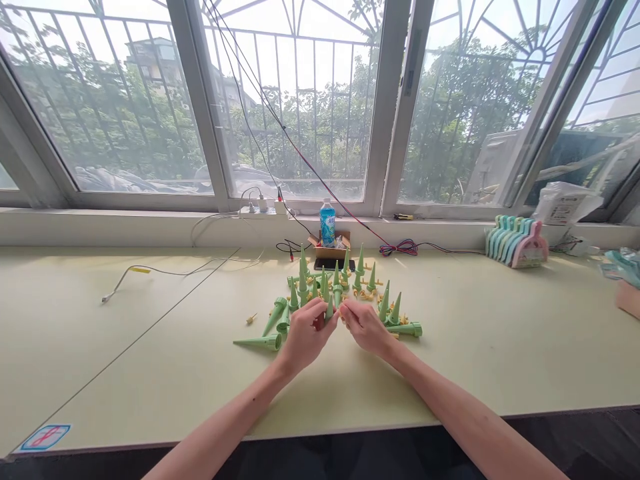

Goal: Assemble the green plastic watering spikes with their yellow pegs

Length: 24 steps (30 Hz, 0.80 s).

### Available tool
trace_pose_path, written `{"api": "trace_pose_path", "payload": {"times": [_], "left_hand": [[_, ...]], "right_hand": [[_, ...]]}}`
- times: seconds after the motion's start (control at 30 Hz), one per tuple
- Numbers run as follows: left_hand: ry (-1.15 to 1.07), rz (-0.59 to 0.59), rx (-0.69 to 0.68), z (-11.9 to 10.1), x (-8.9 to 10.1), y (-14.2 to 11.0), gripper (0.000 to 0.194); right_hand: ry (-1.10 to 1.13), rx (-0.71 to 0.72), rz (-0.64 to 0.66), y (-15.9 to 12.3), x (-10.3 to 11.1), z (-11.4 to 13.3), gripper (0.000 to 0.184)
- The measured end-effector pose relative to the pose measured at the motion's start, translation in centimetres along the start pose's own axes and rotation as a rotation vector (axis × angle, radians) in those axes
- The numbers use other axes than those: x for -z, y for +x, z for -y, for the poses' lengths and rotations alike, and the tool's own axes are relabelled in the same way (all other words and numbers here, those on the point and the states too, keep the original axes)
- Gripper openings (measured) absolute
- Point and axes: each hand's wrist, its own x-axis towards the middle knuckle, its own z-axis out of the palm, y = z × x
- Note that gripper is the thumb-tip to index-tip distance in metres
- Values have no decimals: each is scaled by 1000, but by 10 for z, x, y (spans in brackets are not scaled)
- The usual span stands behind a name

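My left hand (306, 337) is closed around a green plastic plant-watering spike (329, 309), its tip pointing up. Close beside it, the fingers of my right hand (367, 327) are pinched together at the side of that spike. Whatever they grip is too small and covered to make out. More green spikes stand or lie around both hands, such as a lying spike (260, 343) left of my left hand and another lying spike (407, 329) by my right wrist. Small yellow valve pieces are scattered among them, with one loose yellow valve (251, 319) off to the left.
Behind the spikes are a dark phone (334, 264) and a cardboard box (325, 253) with a blue bottle (327, 223). A coiled cable (399, 248) and a row of pastel plastic items (515, 241) lie further right. A white cable (165, 272) crosses the left tabletop.
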Motion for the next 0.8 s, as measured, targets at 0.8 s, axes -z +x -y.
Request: {"api": "trace_pose_path", "payload": {"times": [0.8], "left_hand": [[137,38,24,3,-3,1,34]], "right_hand": [[-74,-76,-135,3,-2,-2,44]]}}
